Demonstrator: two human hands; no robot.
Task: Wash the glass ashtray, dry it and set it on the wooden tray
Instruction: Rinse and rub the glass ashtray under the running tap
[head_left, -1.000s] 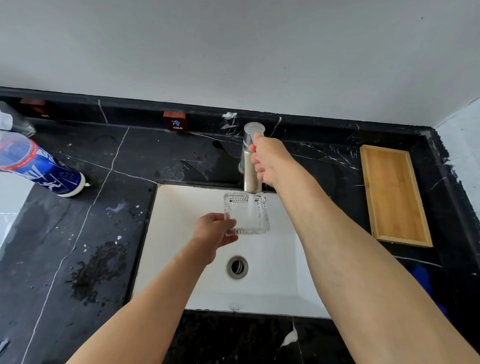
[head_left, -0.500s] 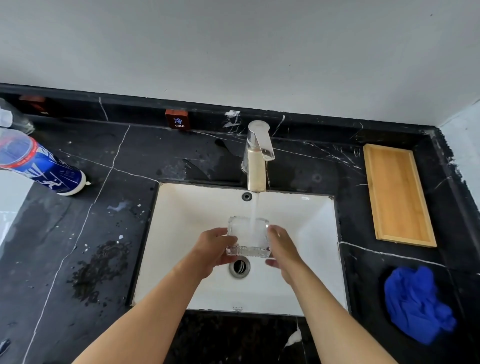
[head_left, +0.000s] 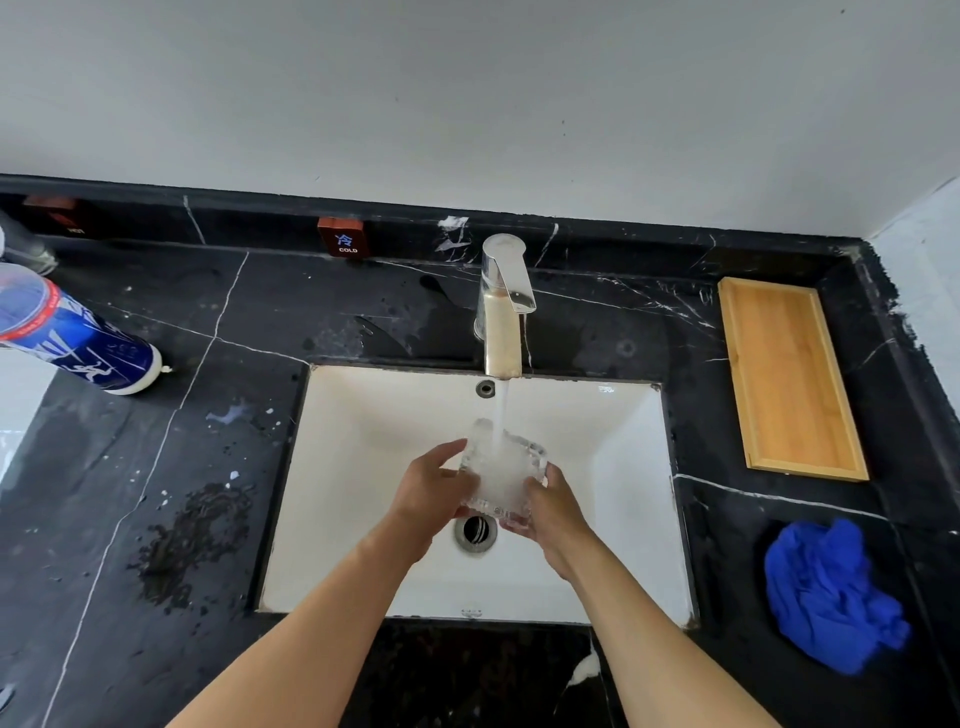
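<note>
The square glass ashtray (head_left: 503, 470) is held over the white sink (head_left: 363, 467), tilted, with water from the faucet (head_left: 503, 306) streaming into it. My left hand (head_left: 434, 491) grips its left side and my right hand (head_left: 553, 512) grips its right side. The drain (head_left: 475, 531) lies just below the ashtray. A wooden tray (head_left: 789, 379) rests on the black counter at the right, with nothing on it. A crumpled blue cloth (head_left: 831, 597) lies on the counter in front of the tray.
The black marble counter (head_left: 156, 467) has water splashes left of the sink. A blue and white bottle (head_left: 78, 343) lies on its side at the far left. A small red "COLD" tag (head_left: 343, 239) stands by the back wall.
My right hand left the faucet handle and came down to grip the ashtray's right side. The ashtray has dropped lower over the drain and tilted under the running water.
</note>
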